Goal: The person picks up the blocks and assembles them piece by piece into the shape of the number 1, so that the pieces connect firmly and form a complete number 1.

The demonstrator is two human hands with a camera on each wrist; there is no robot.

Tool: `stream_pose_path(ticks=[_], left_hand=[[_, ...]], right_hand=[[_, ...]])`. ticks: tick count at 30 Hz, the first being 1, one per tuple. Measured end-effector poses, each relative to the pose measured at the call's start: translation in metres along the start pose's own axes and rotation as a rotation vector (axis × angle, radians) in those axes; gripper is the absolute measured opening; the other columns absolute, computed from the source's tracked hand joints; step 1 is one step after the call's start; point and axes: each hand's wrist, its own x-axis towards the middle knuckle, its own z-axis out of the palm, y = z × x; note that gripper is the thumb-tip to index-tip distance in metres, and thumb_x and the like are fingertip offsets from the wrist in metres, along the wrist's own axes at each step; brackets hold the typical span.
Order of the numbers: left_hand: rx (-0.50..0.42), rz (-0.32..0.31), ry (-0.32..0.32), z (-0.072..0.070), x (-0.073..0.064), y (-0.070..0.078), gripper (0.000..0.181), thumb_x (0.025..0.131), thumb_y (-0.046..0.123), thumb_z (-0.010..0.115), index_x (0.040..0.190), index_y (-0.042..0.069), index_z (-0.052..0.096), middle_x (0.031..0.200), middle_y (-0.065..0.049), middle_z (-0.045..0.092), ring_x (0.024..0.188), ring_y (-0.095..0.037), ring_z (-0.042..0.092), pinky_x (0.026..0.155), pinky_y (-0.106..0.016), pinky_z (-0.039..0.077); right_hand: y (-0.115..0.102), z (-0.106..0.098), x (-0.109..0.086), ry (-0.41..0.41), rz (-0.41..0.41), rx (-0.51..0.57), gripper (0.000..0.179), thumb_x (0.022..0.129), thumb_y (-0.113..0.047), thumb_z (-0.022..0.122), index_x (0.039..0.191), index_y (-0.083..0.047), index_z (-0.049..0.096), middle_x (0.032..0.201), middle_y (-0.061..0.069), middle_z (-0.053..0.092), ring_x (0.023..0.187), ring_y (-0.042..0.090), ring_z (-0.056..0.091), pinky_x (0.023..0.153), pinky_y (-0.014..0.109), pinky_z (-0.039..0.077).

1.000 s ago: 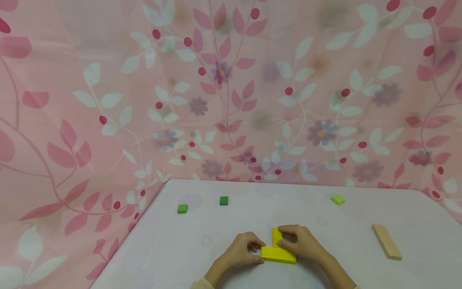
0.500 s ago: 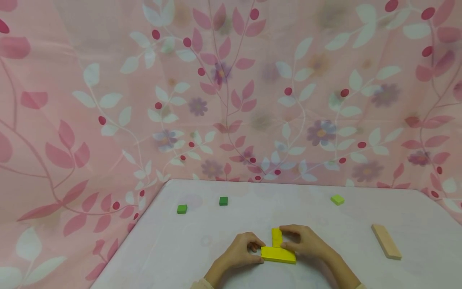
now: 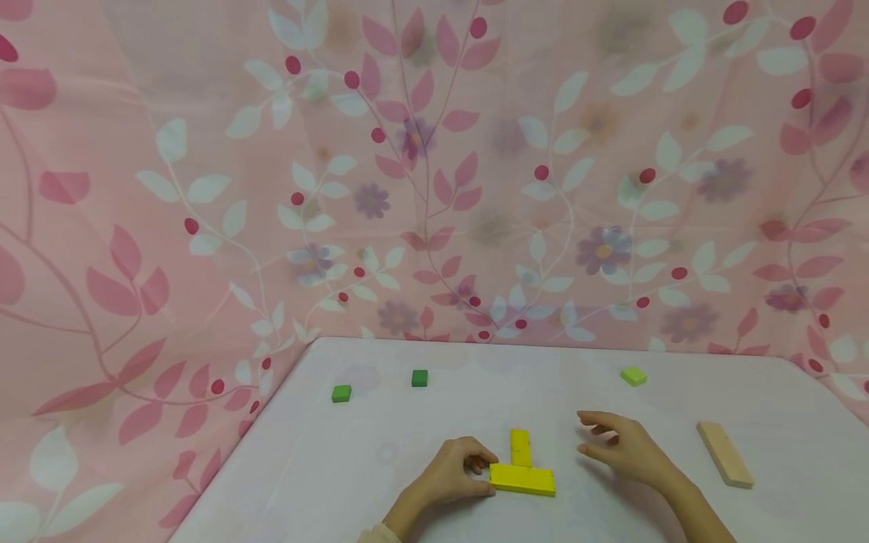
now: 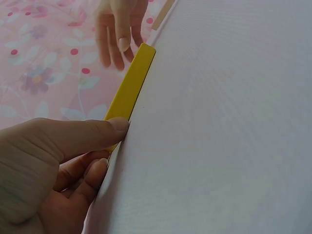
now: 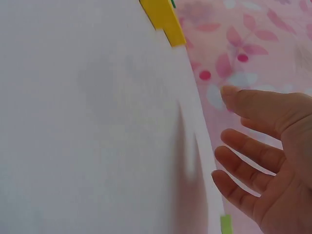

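Observation:
A long yellow block [image 3: 523, 480] lies crosswise on the white-covered table. Behind it a second yellow block [image 3: 520, 447] points away, its near end against the long one, so the two make an upside-down T. My left hand [image 3: 453, 471] pinches the left end of the long block between thumb and fingers, as the left wrist view shows with the yellow block [image 4: 131, 85]. Apart from the blocks, to their right, my right hand [image 3: 627, 450] hovers with loosely bent, spread fingers and holds nothing. In the right wrist view that hand [image 5: 268, 161] has a visible gap between thumb and fingers.
A green block [image 3: 342, 394] and a darker green block [image 3: 419, 378] lie at the back left. One light green block [image 3: 634, 376] sits at the back right. To the right of my right hand is a plain wooden plank [image 3: 725, 454]. A floral curtain [image 3: 434, 188] hangs behind the table.
My right hand has let go of the rear yellow block and moved off to the right. The left hand keeps its grip, and both yellow blocks stay in place.

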Motion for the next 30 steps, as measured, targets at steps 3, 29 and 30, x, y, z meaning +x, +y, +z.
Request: stream_pose_path(ticks=[3, 29, 30], left_hand=[[-0.008, -0.001, 0.002, 0.000, 0.000, -0.001, 0.032, 0.069, 0.006, 0.082, 0.099, 0.004, 0.071, 0.087, 0.009, 0.062, 0.074, 0.001, 0.054, 0.070, -0.016, 0.048], [-0.027, 0.001, 0.012, 0.001, 0.000, -0.002, 0.032, 0.070, 0.006, 0.081, 0.100, 0.003, 0.071, 0.087, 0.007, 0.063, 0.073, 0.001, 0.054, 0.070, -0.016, 0.049], [-0.027, 0.003, 0.013, 0.001, 0.000, -0.002, 0.032, 0.070, 0.006, 0.081, 0.100, 0.003, 0.071, 0.087, 0.007, 0.063, 0.073, 0.001, 0.054, 0.070, -0.016, 0.049]], right_hand=[[0.011, -0.013, -0.010, 0.071, 0.012, -0.047, 0.046, 0.077, -0.014, 0.077, 0.115, 0.007, 0.061, 0.100, 0.016, 0.067, 0.081, 0.015, 0.061, 0.063, 0.026, 0.052], [0.062, -0.085, -0.054, 0.204, 0.228, -0.343, 0.046, 0.077, -0.021, 0.077, 0.110, 0.007, 0.062, 0.086, 0.012, 0.068, 0.068, -0.007, 0.052, 0.059, 0.026, 0.045], [0.063, -0.086, -0.054, 0.204, 0.235, -0.349, 0.046, 0.076, -0.021, 0.077, 0.110, 0.007, 0.062, 0.086, 0.012, 0.068, 0.068, -0.005, 0.053, 0.059, 0.027, 0.046]])
